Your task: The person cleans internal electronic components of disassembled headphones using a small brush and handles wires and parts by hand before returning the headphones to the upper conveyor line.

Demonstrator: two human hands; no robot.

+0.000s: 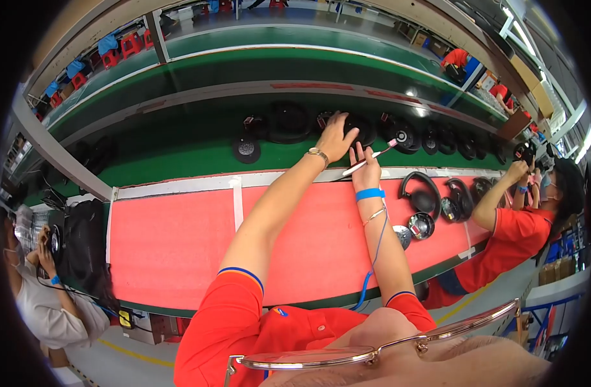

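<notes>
My left hand reaches over the green conveyor, its fingers and thumb around the near side of black headphones; part of the grip is hidden. Just below, my right hand is turned palm up, closed around a slim toothbrush with a white and dark handle and a pinkish head. Its fingertips come close to the same headphones. Left of my hands, a round ear cup part with a speckled face lies beside another black headset.
A pink mat covers the bench before me. Headphones and an open ear cup lie at its right. More headsets line the conveyor. A blue cord runs from my right wristband. Co-workers sit on both sides.
</notes>
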